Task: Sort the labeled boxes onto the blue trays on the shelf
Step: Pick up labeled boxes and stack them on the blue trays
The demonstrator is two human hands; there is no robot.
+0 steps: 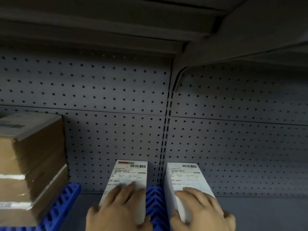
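Two white labelled boxes lie side by side over a blue tray (155, 199) on the grey shelf. My left hand (116, 209) grips the near end of the left box (130, 174), fingers across its top and thumb at its right side. My right hand (203, 209) grips the near end of the right box (185, 175), thumb on its left side. Both boxes point toward the back wall with their barcode labels facing up.
A stack of three brown cardboard boxes (31, 147) stands on another blue tray (63, 207) at the left. A grey pegboard back wall (233, 139) closes the shelf. Bare grey shelf floor (266, 214) lies at the right. The shelf above (150, 22) hangs overhead.
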